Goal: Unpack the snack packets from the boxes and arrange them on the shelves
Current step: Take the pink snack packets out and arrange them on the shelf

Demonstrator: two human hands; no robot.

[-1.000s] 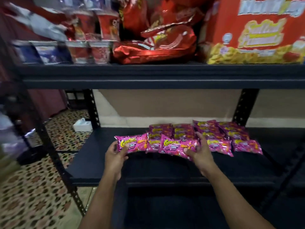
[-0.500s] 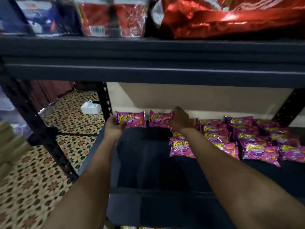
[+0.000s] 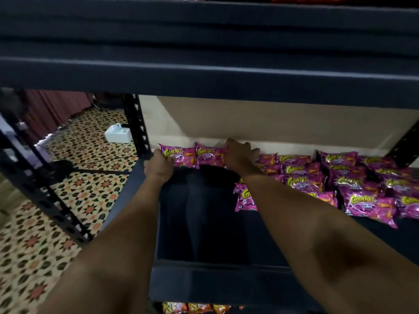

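Two joined pink Cornitoz snack packets lie at the back left of the dark lower shelf (image 3: 199, 214), against the wall. My left hand (image 3: 158, 166) grips the left packet (image 3: 181, 156) at its left end. My right hand (image 3: 240, 155) holds the right packet (image 3: 209, 155) at its right end. To the right, several more pink packets (image 3: 301, 175) lie in rows on the same shelf, and my right forearm hides part of them.
The upper shelf's thick dark edge (image 3: 204, 71) hangs close overhead. A black perforated post (image 3: 136, 123) stands at the shelf's back left. A patterned tile floor (image 3: 79, 189) with a white box (image 3: 119, 133) lies to the left. Orange packets (image 3: 195, 308) show on a shelf below.
Both hands have carried the two joined packets from the front of the shelf to its back left, by the wall. The camera has dropped below the upper shelf.
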